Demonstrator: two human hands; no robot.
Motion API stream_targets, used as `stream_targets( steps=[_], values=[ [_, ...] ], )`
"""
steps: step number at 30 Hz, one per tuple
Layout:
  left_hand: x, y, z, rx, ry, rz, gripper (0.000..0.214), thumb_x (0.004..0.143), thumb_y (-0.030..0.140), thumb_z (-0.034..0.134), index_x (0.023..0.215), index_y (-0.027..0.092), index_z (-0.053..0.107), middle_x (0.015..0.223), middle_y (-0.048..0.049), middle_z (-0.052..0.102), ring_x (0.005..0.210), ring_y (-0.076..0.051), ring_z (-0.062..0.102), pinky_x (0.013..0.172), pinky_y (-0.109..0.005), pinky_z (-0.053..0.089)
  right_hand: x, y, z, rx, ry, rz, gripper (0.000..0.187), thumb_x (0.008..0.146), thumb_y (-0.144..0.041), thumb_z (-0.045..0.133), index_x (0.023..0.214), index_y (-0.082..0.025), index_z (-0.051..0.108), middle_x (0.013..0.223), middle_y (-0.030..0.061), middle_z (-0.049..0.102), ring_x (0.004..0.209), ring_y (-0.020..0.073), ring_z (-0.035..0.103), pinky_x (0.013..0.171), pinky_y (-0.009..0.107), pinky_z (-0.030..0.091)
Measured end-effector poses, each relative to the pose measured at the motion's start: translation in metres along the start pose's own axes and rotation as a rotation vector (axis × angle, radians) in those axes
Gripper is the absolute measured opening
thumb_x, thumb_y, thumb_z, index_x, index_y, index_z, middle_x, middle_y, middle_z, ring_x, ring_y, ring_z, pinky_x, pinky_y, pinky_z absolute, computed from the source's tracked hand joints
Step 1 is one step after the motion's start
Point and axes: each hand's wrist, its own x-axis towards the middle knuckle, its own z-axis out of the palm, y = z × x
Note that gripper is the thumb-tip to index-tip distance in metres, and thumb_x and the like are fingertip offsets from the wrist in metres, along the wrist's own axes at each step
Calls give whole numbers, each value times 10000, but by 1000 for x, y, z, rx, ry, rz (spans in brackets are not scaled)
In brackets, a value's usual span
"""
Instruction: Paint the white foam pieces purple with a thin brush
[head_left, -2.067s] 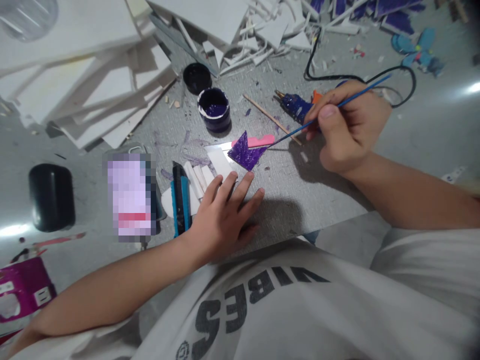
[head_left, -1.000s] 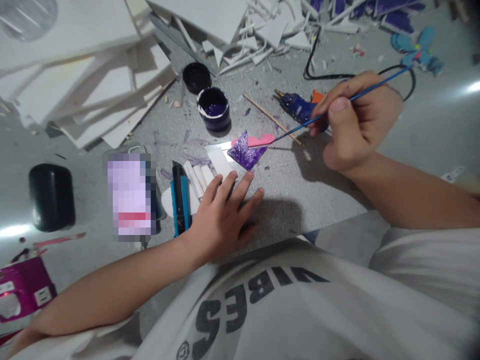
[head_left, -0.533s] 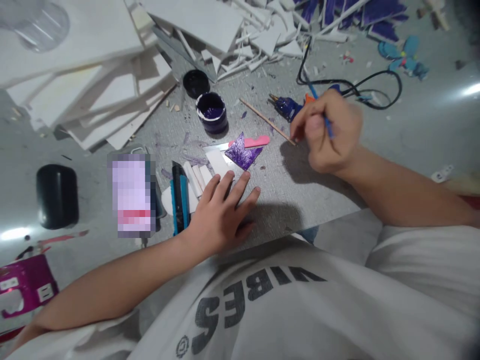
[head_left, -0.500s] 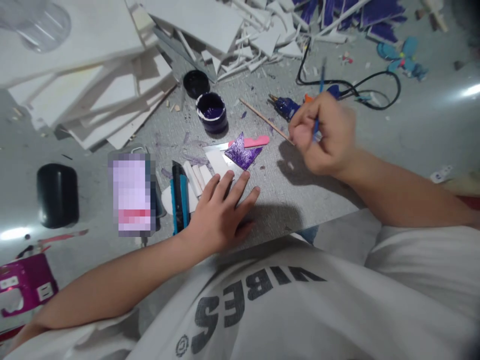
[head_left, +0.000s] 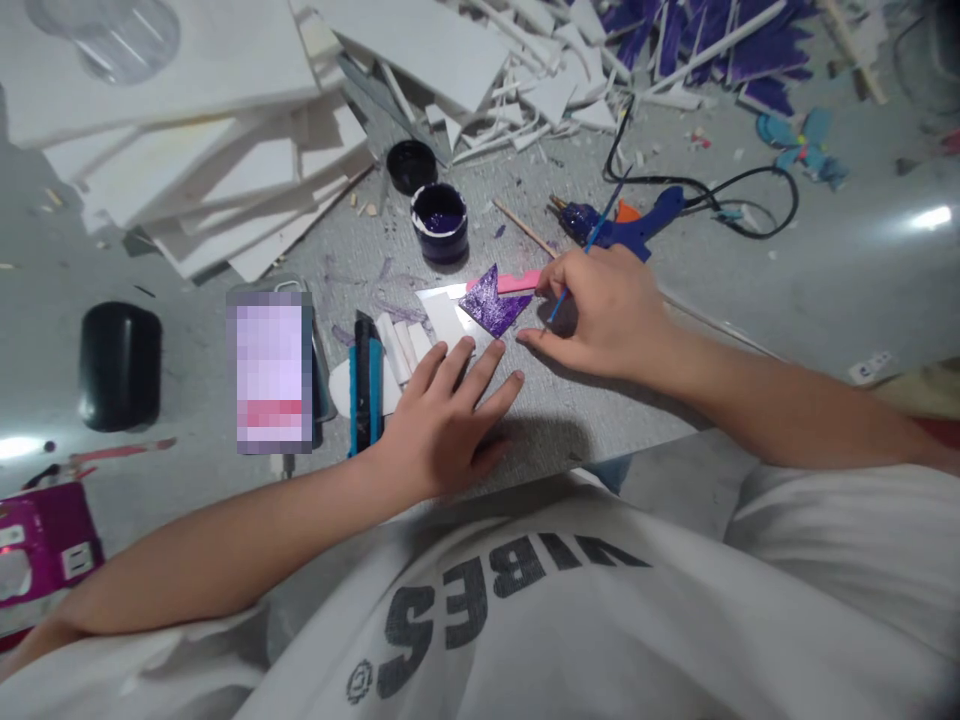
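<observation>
Purple piece (head_left: 492,308) just far of left hand (head_left: 454,420), which lies palm down, grip wide, perhaps bracing; right hand (head_left: 604,310) holds blue brush (head_left: 604,214) tucked, likely freeing thumb and forefinger.

A grey tabletop (head_left: 825,290) catches white glare (head_left: 932,218) at far left and right.

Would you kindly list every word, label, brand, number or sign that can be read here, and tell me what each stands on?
"VIBES": on the white shirt, upside down in this view.
Round emblem beside that word: too small to read.
Screen: pixelated, unreadable.
White tag at the right: marks too small to read.
Magenta box: marks on its white patches too blurred to read.
</observation>
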Motion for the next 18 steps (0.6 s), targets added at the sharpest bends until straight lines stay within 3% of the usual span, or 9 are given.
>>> stream_targets(
  steps=[11, 18],
  values=[
    [0, 1, 1, 14, 3, 1, 838, 1044, 522, 922, 1797, 264, 660, 1958, -207, 568, 1747, -526, 598, 1436, -744, 507, -3, 0, 4, 15, 0, -10, 143, 1076, -371, 693, 1158, -259, 726, 975, 86, 805, 920, 327, 686, 903, 457, 408],
    [0, 1, 1, 9, -8, -2, 838, 1035, 510, 928, 1792, 273, 657, 1973, -196, 551, 1764, -521, 576, 1450, -741, 488, 2, -1, 4, -49, -68, -38, 200, 1111, -273, 568, 1137, -231, 761, 926, 97, 793, 887, 315, 679, 927, 463, 420]
  ],
)
